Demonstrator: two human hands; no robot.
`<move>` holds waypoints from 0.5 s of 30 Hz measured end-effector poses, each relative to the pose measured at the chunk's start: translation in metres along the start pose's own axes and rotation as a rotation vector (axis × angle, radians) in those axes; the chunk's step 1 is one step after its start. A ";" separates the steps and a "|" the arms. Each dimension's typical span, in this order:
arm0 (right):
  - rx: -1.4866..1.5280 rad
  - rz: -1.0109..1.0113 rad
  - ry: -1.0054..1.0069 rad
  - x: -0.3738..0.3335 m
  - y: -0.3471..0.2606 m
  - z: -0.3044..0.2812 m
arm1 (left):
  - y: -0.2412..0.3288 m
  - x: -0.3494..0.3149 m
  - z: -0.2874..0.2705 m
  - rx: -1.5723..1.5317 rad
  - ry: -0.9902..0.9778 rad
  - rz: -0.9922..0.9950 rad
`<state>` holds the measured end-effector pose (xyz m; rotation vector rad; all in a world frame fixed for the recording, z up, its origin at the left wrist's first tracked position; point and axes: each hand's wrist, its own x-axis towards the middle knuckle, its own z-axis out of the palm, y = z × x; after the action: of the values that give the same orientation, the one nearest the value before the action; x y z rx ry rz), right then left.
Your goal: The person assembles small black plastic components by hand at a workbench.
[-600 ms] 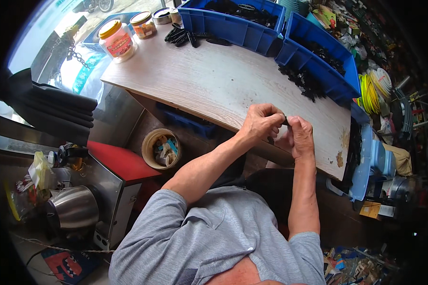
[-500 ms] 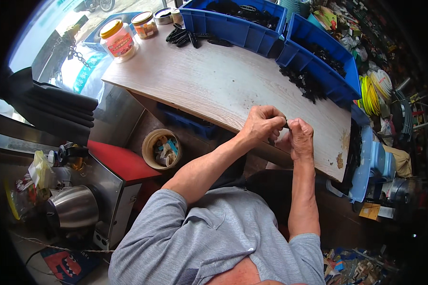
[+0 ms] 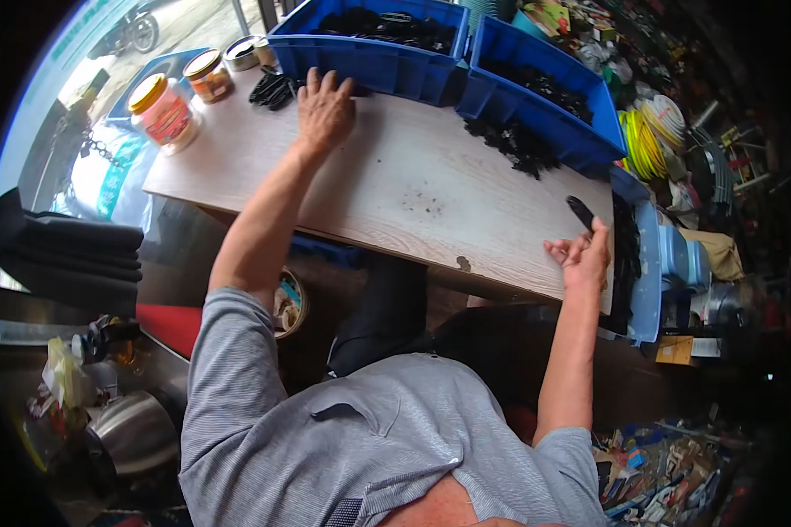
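My left hand [image 3: 327,110] reaches to the far side of the table, its fingers spread, beside a small pile of glossy black oblong pieces [image 3: 272,90]. Whether the fingertips touch any piece beneath them is hidden. At the table's right part, my right hand [image 3: 580,259] has a single black oblong piece [image 3: 578,211] at its index finger, pointing away from me. The other fingers of that hand are loosely curled. A heap of small black parts [image 3: 510,145] lies on the tabletop in front of the right blue bin.
Two blue bins [image 3: 369,63] [image 3: 545,110] of black parts line the far edge of the pale table [image 3: 395,167]. Jars [image 3: 163,114] stand at its left end. A light-blue tub [image 3: 646,272] is at the right. Below, a bucket [image 3: 301,303] sits on the floor.
My hands, together over the near edge before, have parted. The left has gone far and left to the black pile; the right has moved right with a black piece. The view has shifted too.
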<state>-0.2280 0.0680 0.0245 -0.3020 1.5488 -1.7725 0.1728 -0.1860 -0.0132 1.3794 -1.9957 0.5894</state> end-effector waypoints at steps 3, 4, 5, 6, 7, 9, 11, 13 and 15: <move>0.033 -0.049 0.196 0.005 -0.023 -0.012 | -0.013 0.000 0.011 0.002 -0.063 0.076; 0.028 -0.055 0.210 0.008 -0.025 -0.016 | -0.011 -0.002 0.010 -0.011 -0.087 0.085; -0.038 -0.075 0.187 0.012 -0.026 -0.019 | -0.005 -0.003 0.007 -0.024 -0.111 0.096; -0.104 -0.092 0.163 0.016 -0.026 -0.022 | 0.002 -0.004 0.004 -0.039 -0.113 0.100; -0.132 -0.084 0.116 0.021 -0.024 -0.021 | 0.009 -0.008 0.000 -0.091 -0.135 0.142; -0.192 -0.064 0.048 0.026 -0.019 -0.006 | 0.019 -0.019 -0.012 -0.194 -0.118 0.210; -0.250 -0.046 -0.017 0.034 -0.013 0.009 | 0.032 -0.030 -0.027 -0.291 -0.173 0.179; -0.375 -0.037 -0.079 0.044 -0.006 0.018 | 0.052 -0.038 -0.042 -0.405 -0.227 0.161; -0.431 -0.025 -0.074 0.040 -0.005 0.041 | 0.062 -0.046 -0.054 -0.421 -0.221 0.177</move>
<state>-0.2318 0.0106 0.0279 -0.5903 1.8696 -1.4140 0.1401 -0.0977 -0.0091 1.0532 -2.2702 0.0772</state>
